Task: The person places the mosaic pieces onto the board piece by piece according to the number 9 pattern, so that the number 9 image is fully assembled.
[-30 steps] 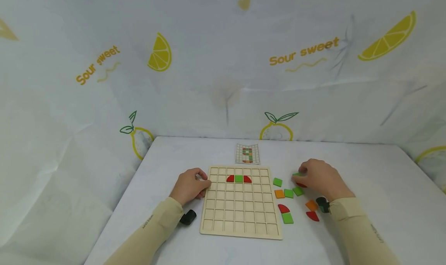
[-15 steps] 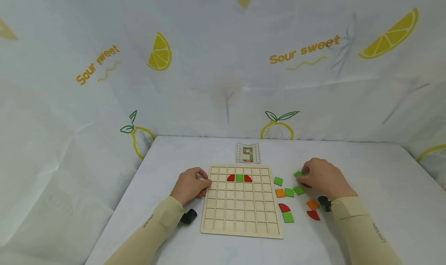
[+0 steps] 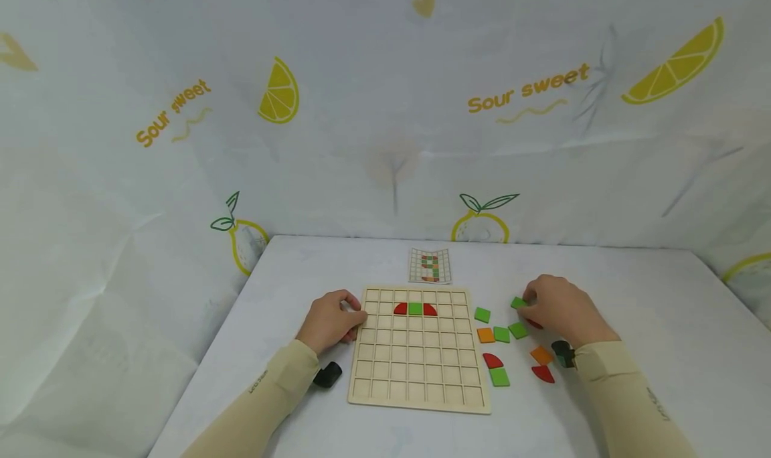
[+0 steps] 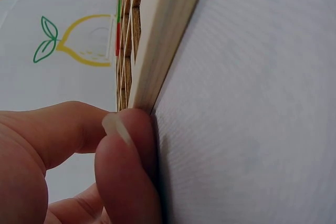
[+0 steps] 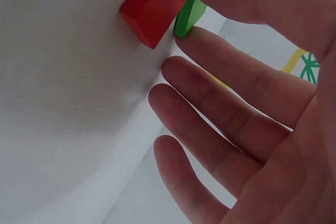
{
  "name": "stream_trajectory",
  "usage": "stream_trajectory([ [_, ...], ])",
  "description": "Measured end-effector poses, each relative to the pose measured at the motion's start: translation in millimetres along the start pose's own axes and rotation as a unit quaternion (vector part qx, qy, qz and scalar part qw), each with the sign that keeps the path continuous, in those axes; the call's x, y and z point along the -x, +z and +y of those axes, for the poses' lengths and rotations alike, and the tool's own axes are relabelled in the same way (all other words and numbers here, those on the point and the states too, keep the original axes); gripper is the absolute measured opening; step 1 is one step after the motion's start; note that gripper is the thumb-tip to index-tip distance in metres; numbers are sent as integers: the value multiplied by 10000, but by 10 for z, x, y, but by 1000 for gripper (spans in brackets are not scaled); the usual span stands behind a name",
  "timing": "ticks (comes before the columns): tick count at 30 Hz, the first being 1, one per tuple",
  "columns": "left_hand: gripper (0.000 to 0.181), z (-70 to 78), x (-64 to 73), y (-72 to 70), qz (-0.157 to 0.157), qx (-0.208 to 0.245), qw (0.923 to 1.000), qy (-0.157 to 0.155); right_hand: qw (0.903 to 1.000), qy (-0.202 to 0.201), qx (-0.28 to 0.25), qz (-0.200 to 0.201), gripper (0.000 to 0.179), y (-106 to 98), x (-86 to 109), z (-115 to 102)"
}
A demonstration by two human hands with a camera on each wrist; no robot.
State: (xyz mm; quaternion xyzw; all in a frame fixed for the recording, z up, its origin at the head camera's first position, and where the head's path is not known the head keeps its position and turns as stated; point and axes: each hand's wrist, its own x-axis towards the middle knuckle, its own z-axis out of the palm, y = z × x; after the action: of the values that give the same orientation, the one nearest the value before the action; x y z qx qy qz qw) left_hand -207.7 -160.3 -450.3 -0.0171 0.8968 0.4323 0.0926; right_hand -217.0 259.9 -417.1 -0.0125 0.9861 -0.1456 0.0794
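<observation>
A wooden grid board (image 3: 415, 357) lies flat on the table, with a red, a green and a red tile in its second row. My left hand (image 3: 328, 321) is at the board's left edge; in the left wrist view its thumb and bent finger pinch the wooden edge (image 4: 163, 40). To the right of the board my right hand (image 3: 560, 307) is low over loose tiles, fingers extended and spread. In the right wrist view the thumb tip meets the corner of a red quarter-circle tile (image 5: 155, 9). A green tile (image 5: 189, 17) shows between thumb and index finger.
Several green, orange and red tiles lie between board and right hand, among them an orange square (image 3: 485, 335) and a green square (image 3: 500, 377). A pattern card (image 3: 430, 266) lies beyond the board. White lemon-printed cloth (image 3: 385, 110) hangs behind the table.
My right hand has shifted slightly right, and the red quarter-circle tile by its fingers has moved right too. The green tile beside them shows more. My left hand stays at the board's edge.
</observation>
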Motion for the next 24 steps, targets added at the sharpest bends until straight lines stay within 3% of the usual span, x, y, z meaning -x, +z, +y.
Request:
stream_trajectory([
  [12,15,-3,23,-26,30,73,10000,1,9998,-162,-60,-112,28,9,-16,-148],
  [24,14,15,7,-8,40,77,10000,37,9966,-814,63,64,22,17,57,-451],
])
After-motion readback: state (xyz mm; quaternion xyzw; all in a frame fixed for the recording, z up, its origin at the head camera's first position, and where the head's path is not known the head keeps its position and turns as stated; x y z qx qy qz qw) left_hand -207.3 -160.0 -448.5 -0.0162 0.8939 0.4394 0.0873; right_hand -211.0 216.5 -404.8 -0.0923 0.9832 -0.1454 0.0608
